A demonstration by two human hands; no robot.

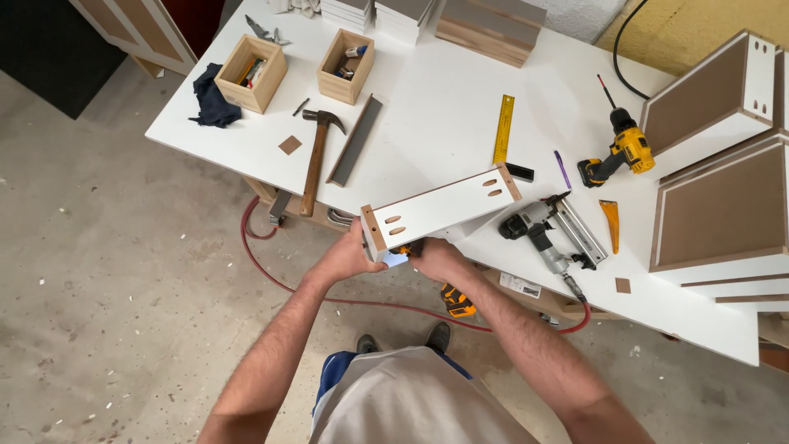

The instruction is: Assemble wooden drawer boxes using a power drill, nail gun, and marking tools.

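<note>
I see a big white work table (427, 107) on a grey concrete floor (107, 288). At the table's right side lie large white drawer boxes with brown panels (723, 205). At the far edge sit stacks of flat boards (485, 25).

Both hands hold a long white board with brown ends and oval slots (440, 207) at the table's near edge. It tilts up to the right. My left hand (349, 253) is curled around its near end, gripping it. My right hand (436, 256) is closed just under that same end. Something small and orange peeks out by it, but I cannot tell what it is.

A wooden-handled hammer (316, 160) lies beside a long grey strip (355, 140). A grey nail gun (552, 232) rests right of the board, with a red hose (271, 271) on the floor. A yellow and black drill (618, 154) lies further back. A yellow ruler (503, 128) lies in the middle.

Two small open wooden boxes stand at the far left. The left box (251, 72) holds a few thin tools, one orange. The right box (346, 66) holds small bits that I cannot make out. A dark blue cloth (212, 103) touches the left box.
</note>
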